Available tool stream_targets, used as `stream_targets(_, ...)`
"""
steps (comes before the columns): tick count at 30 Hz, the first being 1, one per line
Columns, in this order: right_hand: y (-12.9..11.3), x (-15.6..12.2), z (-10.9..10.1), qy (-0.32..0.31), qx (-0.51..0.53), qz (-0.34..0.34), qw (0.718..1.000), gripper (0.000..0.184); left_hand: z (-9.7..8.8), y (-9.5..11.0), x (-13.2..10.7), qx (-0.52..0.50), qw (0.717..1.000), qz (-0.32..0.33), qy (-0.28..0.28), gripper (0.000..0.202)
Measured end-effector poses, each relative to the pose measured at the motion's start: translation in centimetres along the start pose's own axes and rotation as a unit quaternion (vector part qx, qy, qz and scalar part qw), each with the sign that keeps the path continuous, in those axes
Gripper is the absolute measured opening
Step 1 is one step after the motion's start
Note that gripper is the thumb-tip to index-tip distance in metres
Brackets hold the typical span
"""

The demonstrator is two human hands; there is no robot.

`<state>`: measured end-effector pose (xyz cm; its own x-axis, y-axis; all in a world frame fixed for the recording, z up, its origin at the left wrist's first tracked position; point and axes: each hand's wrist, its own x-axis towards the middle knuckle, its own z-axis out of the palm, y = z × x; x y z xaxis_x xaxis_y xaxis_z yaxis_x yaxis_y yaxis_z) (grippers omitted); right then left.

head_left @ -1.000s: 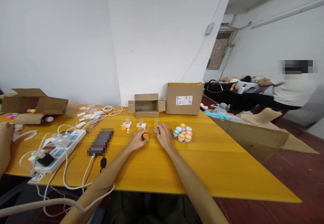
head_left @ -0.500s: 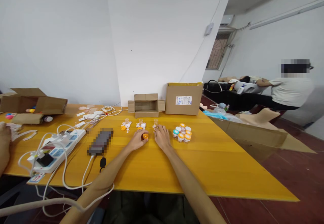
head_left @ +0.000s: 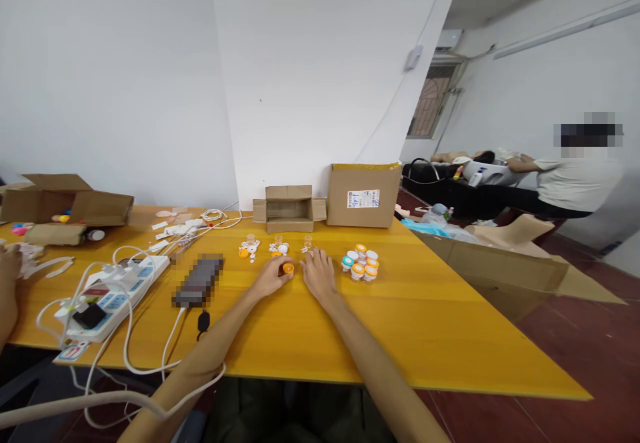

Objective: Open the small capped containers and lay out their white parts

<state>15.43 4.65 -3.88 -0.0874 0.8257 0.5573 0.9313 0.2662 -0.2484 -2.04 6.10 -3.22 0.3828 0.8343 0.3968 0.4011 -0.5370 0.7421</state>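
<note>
My left hand (head_left: pixel 270 278) is closed around a small round orange cap (head_left: pixel 289 269), its hollow side facing up, just above the table. To its right, my right hand (head_left: pixel 319 275) lies palm down with fingers stretched forward; nothing shows in it, though its underside is hidden. Beyond its fingertips stands a small clear cup (head_left: pixel 308 240) with little white pieces beside it. Two similar clusters sit further left, one with another orange cap (head_left: pixel 243 253) and one behind my left hand. A group of several small lidded jars (head_left: pixel 370 271), with orange, white and teal lids, stands right of my right hand.
An open small carton (head_left: pixel 289 215) and a larger closed box (head_left: pixel 363 196) stand by the wall. Left are a phone (head_left: pixel 199 280), a power strip (head_left: pixel 117 299) with tangled cables, and an opened box (head_left: pixel 103 208). Another person's hand (head_left: pixel 7 276) is at the far left; someone sits at right.
My right hand has drawn slightly back from the small white pieces. My left hand keeps the orange cap almost in place. The other person's hand at far left has shifted a little.
</note>
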Motion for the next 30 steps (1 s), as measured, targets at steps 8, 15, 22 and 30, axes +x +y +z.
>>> stream_targets(8, -1.5, -1.3, -1.3, -0.031, 0.046, -0.105, 0.993, 0.019, 0.2, -0.5, 0.2, -0.076, 0.997, -0.020, -0.012, 0.039)
stream_targets(15, -1.5, -1.2, -1.5, -0.042, 0.076, -0.159, 0.983, 0.017, 0.1, -0.3, 0.2, -0.082, 0.996, -0.017, -0.019, 0.043)
stream_targets(22, -1.3, -1.1, -1.4, -0.046, 0.090, -0.118, 0.988, 0.010, 0.0, -0.3, 0.2, -0.045, 0.999, -0.006, -0.009, 0.041)
stream_targets(30, -1.4, -1.0, -1.6, -0.066, 0.094, -0.088, 0.989, 0.009, 0.1, -0.3, 0.1, -0.044, 0.999, -0.004, -0.016, 0.041)
